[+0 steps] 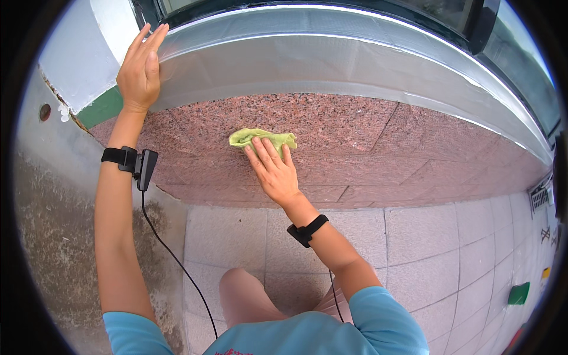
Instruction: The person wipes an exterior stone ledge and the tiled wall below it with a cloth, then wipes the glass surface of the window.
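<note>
My right hand (276, 171) presses a crumpled yellow-green cloth (262, 136) flat against the speckled pink granite wall (328, 122), fingers spread over its lower edge. Up at the left, my left hand (141, 66) rests with its palm against the left end of the silvery-grey ledge (284, 62) above the granite, its fingers pointing up toward the dark window frame. It holds nothing. Black straps with small devices sit on both wrists, and a black cable hangs from each.
A white wall with a green band (101, 107) meets the ledge at the left, beside a stained concrete surface (57, 222). Pale square paving tiles (421, 230) lie below. At the far right are a green object (518, 293) and a vent grille (540, 199).
</note>
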A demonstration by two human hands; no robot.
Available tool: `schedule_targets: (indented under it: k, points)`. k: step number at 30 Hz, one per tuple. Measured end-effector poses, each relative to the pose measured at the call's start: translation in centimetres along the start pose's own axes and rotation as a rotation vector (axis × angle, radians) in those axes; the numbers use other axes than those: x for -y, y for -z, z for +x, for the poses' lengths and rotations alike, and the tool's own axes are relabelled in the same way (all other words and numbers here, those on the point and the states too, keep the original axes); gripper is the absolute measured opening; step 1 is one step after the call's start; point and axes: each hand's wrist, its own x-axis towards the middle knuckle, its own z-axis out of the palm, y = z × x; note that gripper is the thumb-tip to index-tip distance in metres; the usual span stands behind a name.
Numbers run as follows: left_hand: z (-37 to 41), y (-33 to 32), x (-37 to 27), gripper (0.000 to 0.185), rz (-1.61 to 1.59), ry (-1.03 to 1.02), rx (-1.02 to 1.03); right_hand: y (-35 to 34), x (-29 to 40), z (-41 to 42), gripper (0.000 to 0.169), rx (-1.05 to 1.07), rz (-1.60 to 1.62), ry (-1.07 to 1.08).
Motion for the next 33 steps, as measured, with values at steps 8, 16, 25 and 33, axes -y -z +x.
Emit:
schedule_targets:
  k: [8,16,25,33]
  points:
    - [0.1,0.3,0.2,0.046,-0.022,-0.010,-0.037,8.4,-9.8,2.7,0.062,-0.506,-0.098,-0.599]
    - [0.3,0.0,-0.4,0.047,-0.038,0.009,-0.034,3.0,-4.6,-1.4,0.064,-0.326,0.023,-0.470]
    - [0.3,1.0,-0.3,0.049,-0.023,0.019,0.011,6.4,-5.3,5.4,0.060,-0.371,-0.093,-0.283]
    - [0.0,0.6,-0.5,0.049,-0.051,0.008,0.003,6.1,-11.2,-2.3,0.060,-0.495,-0.107,-0.653]
